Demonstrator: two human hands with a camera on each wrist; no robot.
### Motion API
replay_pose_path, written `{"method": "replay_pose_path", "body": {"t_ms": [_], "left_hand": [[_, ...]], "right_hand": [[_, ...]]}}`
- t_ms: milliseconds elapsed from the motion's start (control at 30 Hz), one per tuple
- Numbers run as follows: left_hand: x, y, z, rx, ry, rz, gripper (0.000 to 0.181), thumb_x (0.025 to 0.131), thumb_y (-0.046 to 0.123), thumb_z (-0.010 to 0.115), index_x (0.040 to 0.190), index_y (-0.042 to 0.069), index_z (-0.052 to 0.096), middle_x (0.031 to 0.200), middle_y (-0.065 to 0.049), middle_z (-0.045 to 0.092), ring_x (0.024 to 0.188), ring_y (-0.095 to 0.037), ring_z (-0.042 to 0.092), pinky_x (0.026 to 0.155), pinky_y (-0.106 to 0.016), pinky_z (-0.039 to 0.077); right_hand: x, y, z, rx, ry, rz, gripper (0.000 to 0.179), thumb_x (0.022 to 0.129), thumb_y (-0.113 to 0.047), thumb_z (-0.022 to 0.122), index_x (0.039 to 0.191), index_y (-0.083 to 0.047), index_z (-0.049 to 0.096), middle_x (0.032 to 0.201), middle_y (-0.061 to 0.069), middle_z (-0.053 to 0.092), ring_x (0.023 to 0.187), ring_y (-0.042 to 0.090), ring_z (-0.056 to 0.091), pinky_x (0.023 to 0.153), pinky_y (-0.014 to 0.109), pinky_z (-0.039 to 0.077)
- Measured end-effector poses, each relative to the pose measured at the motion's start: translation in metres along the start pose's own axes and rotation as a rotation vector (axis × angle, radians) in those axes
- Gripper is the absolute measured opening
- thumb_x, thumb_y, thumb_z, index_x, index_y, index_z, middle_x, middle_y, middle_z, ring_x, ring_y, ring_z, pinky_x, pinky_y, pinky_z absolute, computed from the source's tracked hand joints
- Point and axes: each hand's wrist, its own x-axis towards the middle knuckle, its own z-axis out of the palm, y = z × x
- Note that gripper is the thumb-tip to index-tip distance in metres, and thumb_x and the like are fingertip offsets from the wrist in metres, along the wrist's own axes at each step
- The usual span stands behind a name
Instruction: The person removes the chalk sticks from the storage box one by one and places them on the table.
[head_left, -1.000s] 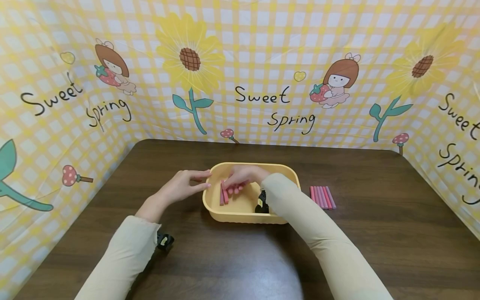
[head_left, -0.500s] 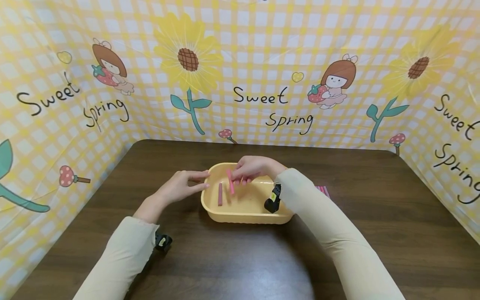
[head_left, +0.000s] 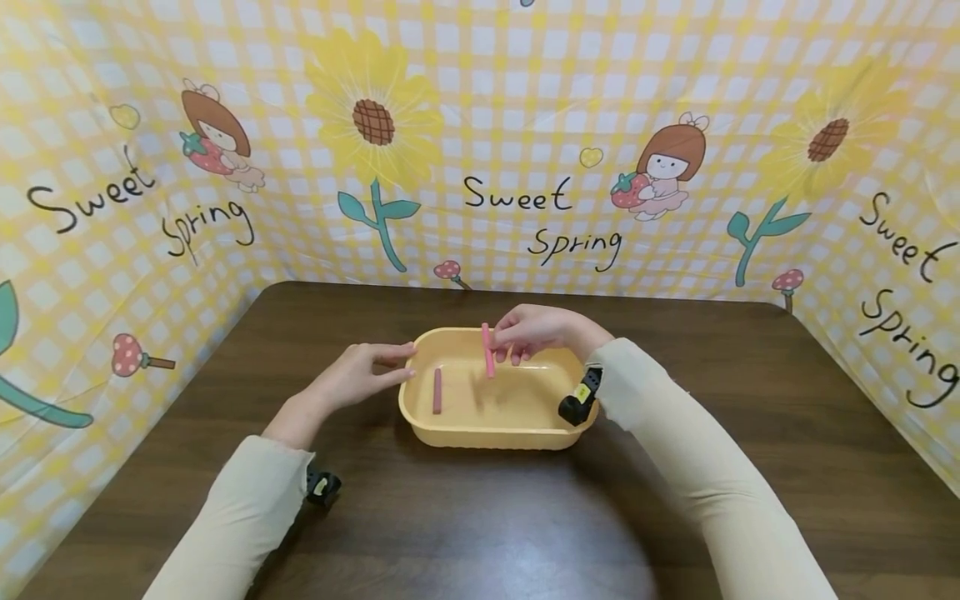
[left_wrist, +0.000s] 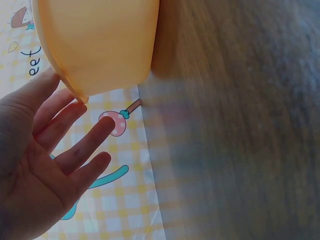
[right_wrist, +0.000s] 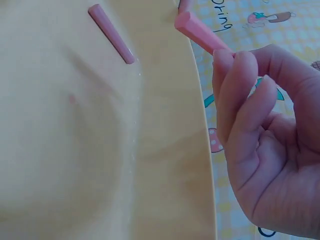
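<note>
A pale yellow plastic basin (head_left: 495,437) with a rounded rim stands on the table. My left hand (head_left: 356,375) has its fingertips at the rim on the basin's left end, thumb and fingers nearly straight. Thumb and fingers of my right hand (head_left: 536,332) pinch a slim bright pink stick (head_left: 488,354), held raised over the basin near its back rim. The right wrist view shows this pink stick (right_wrist: 197,31) is many-sided with a flat end. A darker, mauve-pink stick (head_left: 437,392) lies on the basin floor towards the left.
The basin is on a dark brown wooden table (head_left: 480,533). A yellow checked cloth (head_left: 495,108) with printed flowers and lettering rises behind and at both sides. My right sleeve (head_left: 682,433) covers the table area right of the basin.
My right hand has lifted the bright pink stick from beside the mauve one and carried it right and back. The row of sticks right of the basin is now hidden. My left hand stays put.
</note>
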Motion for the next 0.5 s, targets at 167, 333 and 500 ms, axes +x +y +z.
{"method": "replay_pose_path", "body": {"t_ms": [167,333,500], "left_hand": [[0.0,-0.001,0.001,-0.003,-0.002,0.006,0.048,0.09,0.028,0.062,0.131,0.004,0.054,0.136,-0.013,0.052,0.113,-0.034,0.059,0.093,-0.046,0.05],[0.0,-0.002,0.0,-0.006,0.0,0.008,0.048,0.09,0.029,0.061,0.13,0.004,0.054,0.135,-0.015,0.052,0.112,-0.035,0.06,0.092,-0.046,0.051],[0.0,-0.002,0.001,-0.008,0.003,0.014,0.048,0.091,0.03,0.061,0.13,0.003,0.055,0.135,-0.015,0.052,0.112,-0.035,0.06,0.092,-0.046,0.051]], "right_hand": [[-0.011,0.009,-0.004,0.032,0.014,-0.005,0.017,0.094,-0.018,0.052,0.093,-0.003,0.06,0.076,0.002,0.062,0.056,0.007,0.055,0.053,0.017,0.044],[-0.021,0.02,-0.01,0.052,0.025,-0.025,0.016,0.094,-0.017,0.05,0.096,-0.003,0.059,0.079,0.003,0.062,0.058,0.008,0.056,0.053,0.017,0.045],[-0.032,0.029,-0.016,0.085,0.03,-0.031,0.017,0.096,-0.018,0.049,0.1,-0.003,0.057,0.087,0.004,0.064,0.063,0.008,0.059,0.056,0.017,0.047]]}}
